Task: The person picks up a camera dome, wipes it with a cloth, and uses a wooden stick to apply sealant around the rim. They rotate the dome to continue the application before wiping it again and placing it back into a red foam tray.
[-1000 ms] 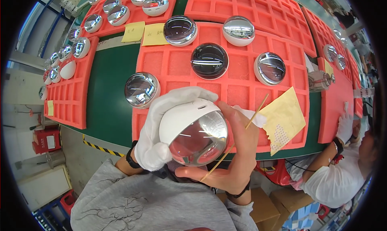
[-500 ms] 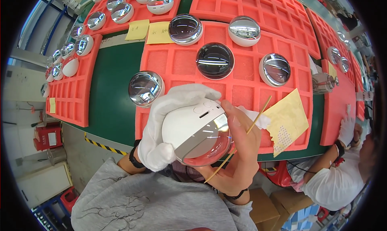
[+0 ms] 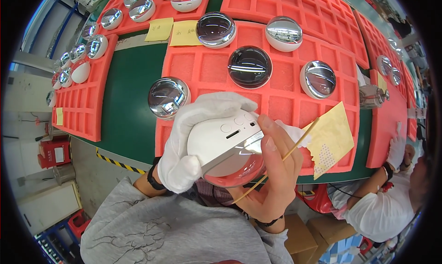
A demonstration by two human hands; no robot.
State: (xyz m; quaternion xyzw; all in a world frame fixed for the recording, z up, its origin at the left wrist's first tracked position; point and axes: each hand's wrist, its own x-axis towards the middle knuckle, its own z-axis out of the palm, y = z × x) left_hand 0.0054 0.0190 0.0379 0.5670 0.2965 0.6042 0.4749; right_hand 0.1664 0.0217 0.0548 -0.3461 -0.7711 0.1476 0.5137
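Note:
In front of me I hold a round white device (image 3: 207,134) with a clear dome; its white base, with a slot, a small port and round marks, is tilted upward. My left hand (image 3: 177,144), in a white glove, is closed around the base from the left. My bare right hand (image 3: 278,176) steadies the device from the right, fingertips near the port. A thin wooden stick (image 3: 301,137) lies slantwise through the right hand, held between its fingers. Behind the right fingers shows part of a crumpled white tissue (image 3: 297,131). A glossy dome device (image 3: 169,97) sits just beyond my left hand.
Several dome devices, such as one dark-faced (image 3: 250,67), sit on the red foam tray (image 3: 184,63) ahead. A torn yellow paper sheet with small dots (image 3: 334,135) lies at right. A glass jar (image 3: 370,97) stands beyond it. A co-worker's gloved hand (image 3: 397,151) is far right.
The device has tipped so that more of its white base faces up and less of the dome shows. My right fingers have shifted slightly toward the port, and the stick has moved with them.

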